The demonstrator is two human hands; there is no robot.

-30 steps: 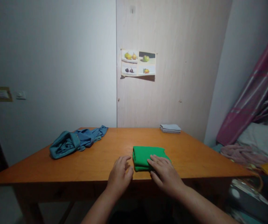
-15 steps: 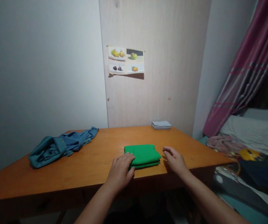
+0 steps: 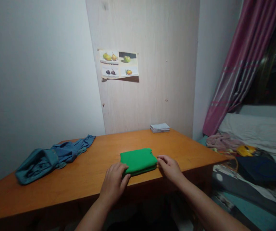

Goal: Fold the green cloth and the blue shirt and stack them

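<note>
So the green cloth (image 3: 138, 161) is sitting near the front edge of the wooden table (image 3: 104, 173), a bit below the middle of the frame. The left hand (image 3: 114, 181) has its fingers on the cloth's left end, loosely curled. The right hand (image 3: 170, 167) is at the other end with thumb and fingertips close together, right by the corner; honestly can't tell if it's pinching fabric or just touching.

Other stuff around: a crumpled blue garment (image 3: 53, 158) sprawls over the left side of the tabletop, well apart from the hands, and a small folded checked cloth (image 3: 160, 128) sits at the back edge, right of center. Nothing stands between the hands except the green one.

Room-wise, there's bare wood behind it and on both sides, while the front edge runs close below, slanting up to the right.

Looks-wise it's a flat, layered bundle, bright green, roughly rectangular, with a little notch at its upper right.
</note>
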